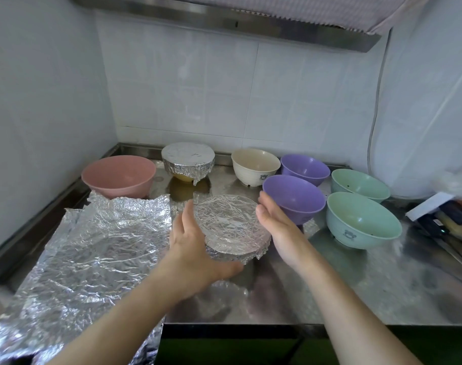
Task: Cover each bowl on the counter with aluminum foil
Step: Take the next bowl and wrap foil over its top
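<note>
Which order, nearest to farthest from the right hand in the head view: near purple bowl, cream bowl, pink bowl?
From the right hand:
1. Near purple bowl, right beside the fingertips.
2. Cream bowl, behind, toward the back wall.
3. Pink bowl, far left, past the foil-covered bowl.

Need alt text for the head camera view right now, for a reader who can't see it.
Two open hands, left hand and right hand, flank a foil-covered bowl on a steel counter. Behind it stand another foil-covered bowl and six uncovered bowls: pink, cream, two purple, two green. Loose foil sheets lie at the left.
</note>
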Demonstrator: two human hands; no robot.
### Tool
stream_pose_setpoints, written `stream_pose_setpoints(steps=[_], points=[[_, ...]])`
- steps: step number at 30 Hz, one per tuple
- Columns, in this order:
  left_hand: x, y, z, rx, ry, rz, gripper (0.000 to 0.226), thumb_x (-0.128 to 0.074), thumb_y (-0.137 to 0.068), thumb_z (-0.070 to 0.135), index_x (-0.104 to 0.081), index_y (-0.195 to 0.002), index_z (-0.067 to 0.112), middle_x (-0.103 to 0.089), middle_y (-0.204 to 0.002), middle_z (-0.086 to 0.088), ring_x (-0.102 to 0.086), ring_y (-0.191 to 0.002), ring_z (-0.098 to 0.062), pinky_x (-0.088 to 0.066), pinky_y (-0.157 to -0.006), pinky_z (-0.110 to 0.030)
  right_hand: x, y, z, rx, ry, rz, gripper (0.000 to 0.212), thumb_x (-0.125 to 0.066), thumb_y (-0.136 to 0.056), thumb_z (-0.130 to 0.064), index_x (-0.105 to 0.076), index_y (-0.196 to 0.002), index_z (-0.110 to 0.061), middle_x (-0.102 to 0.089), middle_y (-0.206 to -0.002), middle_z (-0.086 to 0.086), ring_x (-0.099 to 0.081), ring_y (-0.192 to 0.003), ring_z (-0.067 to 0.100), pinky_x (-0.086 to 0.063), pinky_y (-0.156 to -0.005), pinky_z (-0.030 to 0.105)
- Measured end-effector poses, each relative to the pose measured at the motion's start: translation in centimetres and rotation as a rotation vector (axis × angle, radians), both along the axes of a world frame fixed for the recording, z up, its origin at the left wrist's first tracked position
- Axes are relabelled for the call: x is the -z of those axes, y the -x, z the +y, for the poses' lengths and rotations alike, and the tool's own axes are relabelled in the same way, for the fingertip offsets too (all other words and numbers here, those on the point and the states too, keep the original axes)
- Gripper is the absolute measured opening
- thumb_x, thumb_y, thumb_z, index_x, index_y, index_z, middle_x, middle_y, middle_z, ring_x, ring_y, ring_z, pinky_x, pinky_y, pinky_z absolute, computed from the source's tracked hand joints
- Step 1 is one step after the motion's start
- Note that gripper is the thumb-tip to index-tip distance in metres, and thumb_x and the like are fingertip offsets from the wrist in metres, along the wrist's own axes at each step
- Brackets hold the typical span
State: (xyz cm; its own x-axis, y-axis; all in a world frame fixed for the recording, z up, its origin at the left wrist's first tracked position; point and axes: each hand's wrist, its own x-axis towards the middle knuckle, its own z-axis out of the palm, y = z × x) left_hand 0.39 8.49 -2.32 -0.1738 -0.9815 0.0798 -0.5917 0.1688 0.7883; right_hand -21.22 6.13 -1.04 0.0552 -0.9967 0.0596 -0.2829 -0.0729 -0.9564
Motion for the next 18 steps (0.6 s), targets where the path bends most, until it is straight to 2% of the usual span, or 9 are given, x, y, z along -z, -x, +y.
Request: stream_pose_setpoints(steps=[2,5,7,9,11,12,14,16,18], points=[[0.0,0.8,0.4,-0.027,-0.016,0.049,0.165,-0.097,-0.051,0.06,0.022,-0.16,0.025,0.007,-0.171,0.001,-0.004,-0.159,-0.021,-0.019,-0.125,-0.036,0.7,-0.5,-0.1,0.005,-0.02,-0.082,0.066,-0.052,-0.107,-0.047,-0.03,-0.166,-0.027,-0.03,-0.169,-0.017,-0.031,-0.148,-0.007,-0.022,-0.118,0.021],[0.2,0.9,0.2,-0.002,-0.035,0.085,0.166,-0.098,-0.054,0.055,0.025,-0.16,0.022,0.009,-0.171,0.004,-0.011,-0.157,-0.015,-0.017,-0.115,-0.022,1.7,-0.5,0.3,0.021,-0.03,-0.181,0.061,-0.055,-0.107,-0.04,-0.037,-0.164,-0.025,-0.037,-0.163,-0.018,-0.038,-0.145,-0.005,-0.027,-0.115,0.018],[0.0,0.1,-0.2,0.039,-0.06,0.104,0.167,-0.1,-0.052,0.053,0.022,-0.161,0.023,-0.018,-0.168,0.005,-0.03,-0.149,-0.004,-0.024,-0.114,-0.016,2.1,-0.1,0.8,0.051,0.002,-0.176,0.056,-0.058,-0.107,-0.039,-0.045,-0.158,-0.023,-0.047,-0.157,-0.016,-0.045,-0.142,-0.002,-0.034,-0.112,0.017],[-0.4,-1.1,-0.8,0.097,-0.117,0.137,0.15,-0.102,-0.055,0.039,0.004,-0.161,0.023,-0.052,-0.141,0.021,-0.053,-0.121,0.017,-0.037,-0.101,-0.003,2.4,0.6,0.9,0.163,0.069,-0.153,0.039,-0.064,-0.103,-0.04,-0.064,-0.139,-0.025,-0.065,-0.138,-0.011,-0.059,-0.127,0.002,-0.043,-0.109,0.019],[-0.7,-2.2,-1.3,0.121,-0.122,0.124,0.118,-0.1,-0.064,0.025,-0.019,-0.15,0.029,-0.06,-0.124,0.024,-0.061,-0.111,0.011,-0.046,-0.091,-0.004,2.5,1.3,0.7,0.244,0.121,-0.122,0.023,-0.064,-0.096,-0.043,-0.072,-0.115,-0.033,-0.072,-0.121,-0.014,-0.064,-0.115,0.003,-0.046,-0.105,0.023],[-0.8,-2.5,-1.4,0.125,-0.122,0.107,0.11,-0.097,-0.068,0.019,-0.02,-0.146,0.032,-0.056,-0.13,0.023,-0.06,-0.116,0.004,-0.046,-0.09,-0.005,2.3,1.5,0.7,0.241,0.128,-0.119,0.023,-0.062,-0.093,-0.045,-0.071,-0.112,-0.037,-0.071,-0.121,-0.019,-0.062,-0.118,-0.001,-0.044,-0.107,0.025],[-0.9,-2.8,-1.1,0.132,-0.118,0.08,0.123,-0.091,-0.072,0.018,-0.004,-0.159,0.03,-0.035,-0.154,0.017,-0.047,-0.137,-0.009,-0.041,-0.097,-0.012,1.9,1.5,0.6,0.171,0.115,-0.126,0.034,-0.06,-0.095,-0.045,-0.068,-0.128,-0.038,-0.065,-0.133,-0.027,-0.054,-0.129,-0.01,-0.038,-0.113,0.023],[-0.9,-2.4,-0.7,0.137,-0.106,0.042,0.142,-0.091,-0.068,0.029,0.015,-0.162,0.03,-0.009,-0.166,0.016,-0.027,-0.151,-0.017,-0.036,-0.11,-0.025,1.2,1.0,0.3,0.101,0.081,-0.125,0.054,-0.06,-0.097,-0.049,-0.057,-0.149,-0.035,-0.054,-0.15,-0.026,-0.044,-0.141,-0.009,-0.031,-0.12,0.023],[-1.0,-1.4,-0.1,0.113,-0.066,0.023,0.154,-0.095,-0.062,0.048,0.02,-0.162,0.025,0.002,-0.169,0.012,-0.011,-0.157,-0.015,-0.024,-0.121,-0.028,0.8,0.2,0.0,0.044,0.04,-0.131,0.061,-0.061,-0.098,-0.05,-0.051,-0.156,-0.032,-0.049,-0.157,-0.021,-0.042,-0.146,-0.006,-0.028,-0.125,0.028]])
